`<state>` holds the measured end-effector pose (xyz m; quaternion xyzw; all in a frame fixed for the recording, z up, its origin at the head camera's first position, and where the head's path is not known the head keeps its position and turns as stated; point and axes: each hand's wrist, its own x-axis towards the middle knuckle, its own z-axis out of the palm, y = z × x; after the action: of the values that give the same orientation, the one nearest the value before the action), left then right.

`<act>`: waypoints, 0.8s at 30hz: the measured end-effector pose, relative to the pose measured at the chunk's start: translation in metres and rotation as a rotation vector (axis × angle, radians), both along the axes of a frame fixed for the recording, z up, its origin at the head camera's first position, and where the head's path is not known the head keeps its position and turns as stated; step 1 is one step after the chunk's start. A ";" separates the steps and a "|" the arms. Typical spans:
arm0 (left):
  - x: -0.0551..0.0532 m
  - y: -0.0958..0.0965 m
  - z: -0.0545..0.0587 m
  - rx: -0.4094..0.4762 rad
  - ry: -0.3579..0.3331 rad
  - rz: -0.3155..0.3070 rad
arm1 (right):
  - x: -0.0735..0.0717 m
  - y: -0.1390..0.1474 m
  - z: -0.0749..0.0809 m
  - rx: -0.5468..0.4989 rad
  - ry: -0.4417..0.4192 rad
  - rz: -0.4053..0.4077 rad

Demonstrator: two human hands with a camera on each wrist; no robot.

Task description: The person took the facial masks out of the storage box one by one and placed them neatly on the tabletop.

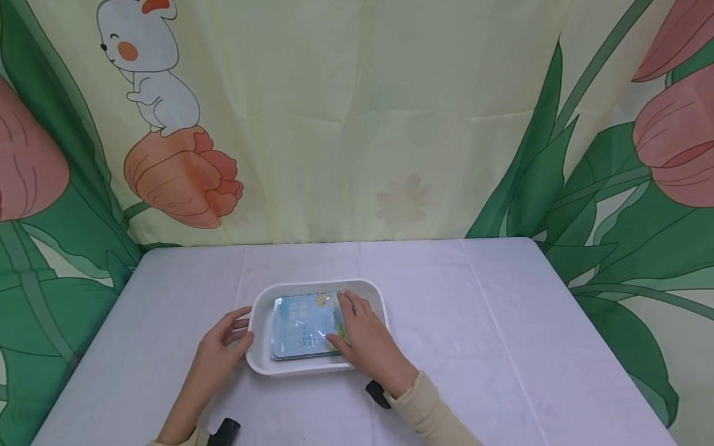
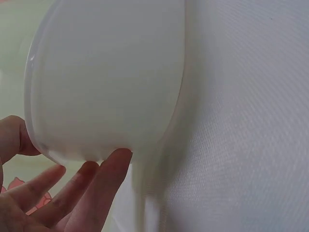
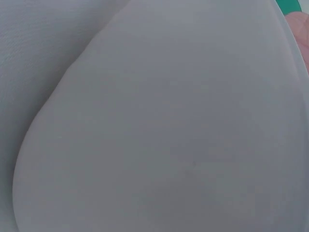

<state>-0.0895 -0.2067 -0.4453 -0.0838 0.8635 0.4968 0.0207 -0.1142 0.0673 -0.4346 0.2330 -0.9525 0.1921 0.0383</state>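
Note:
A white rectangular tray (image 1: 262,365) sits on the table and holds a flat, glossy blue packet (image 1: 295,325) with a printed picture. At the tray's left end my left hand (image 1: 223,341) grips the rim. In the left wrist view its fingertips (image 2: 120,157) press against the outer wall of the tray (image 2: 111,82). My right hand (image 1: 368,341) rests over the packet's right end, thumb and fingers spread, index finger near its far edge. That hand covers part of the tray's right side. Only the tray's outer wall (image 3: 169,121) fills the right wrist view, without the hand.
A white cloth (image 1: 474,371) covers the table around the tray. Behind it hangs a pale yellow curtain (image 1: 334,124) printed with a rabbit and tulips. Black straps (image 1: 378,394) show at both wrists, beside beige sleeves (image 1: 432,412).

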 end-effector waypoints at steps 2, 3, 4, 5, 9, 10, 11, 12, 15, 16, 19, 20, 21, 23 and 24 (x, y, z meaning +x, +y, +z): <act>0.000 -0.001 0.000 0.036 -0.018 -0.002 | -0.001 -0.001 0.000 0.002 0.005 0.003; 0.000 -0.002 0.000 0.049 -0.024 -0.003 | -0.002 -0.001 0.000 0.004 0.002 0.002; 0.000 -0.002 0.000 0.059 -0.028 -0.004 | -0.003 -0.002 0.000 0.006 0.000 0.002; 0.000 -0.002 0.000 0.063 -0.030 -0.004 | -0.004 -0.003 0.000 0.008 -0.002 0.001; 0.000 -0.001 0.000 0.074 -0.034 0.001 | -0.006 -0.006 0.001 0.021 -0.032 -0.007; 0.000 -0.001 0.000 0.075 -0.034 0.002 | -0.006 -0.006 0.001 0.024 -0.037 -0.008; 0.000 -0.001 0.000 0.076 -0.035 0.003 | -0.007 -0.007 0.001 0.028 -0.038 -0.009; 0.000 -0.001 0.000 0.078 -0.036 0.005 | -0.007 -0.008 0.001 0.032 -0.041 -0.009; -0.001 -0.001 -0.001 0.083 -0.041 0.008 | -0.008 -0.009 0.000 0.047 -0.039 -0.009; -0.001 -0.001 -0.001 0.084 -0.041 0.009 | -0.008 -0.009 0.000 0.052 -0.032 -0.007; -0.001 -0.002 -0.002 0.084 -0.042 0.012 | -0.009 -0.010 -0.001 0.063 -0.012 -0.006; -0.001 -0.002 -0.002 0.084 -0.041 0.013 | -0.010 -0.011 -0.001 0.066 -0.004 -0.006; -0.001 -0.002 -0.003 0.085 -0.039 0.013 | -0.010 -0.011 -0.001 0.066 0.001 -0.007; -0.001 -0.003 -0.003 0.086 -0.037 0.015 | -0.011 -0.012 -0.002 0.072 0.008 -0.012; -0.001 -0.003 -0.003 0.090 -0.036 0.014 | -0.011 -0.012 -0.002 0.073 0.009 -0.015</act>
<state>-0.0905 -0.2094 -0.4487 -0.0977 0.8393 0.5336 0.0363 -0.1256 0.0548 -0.4368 0.2280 -0.9604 0.1561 0.0353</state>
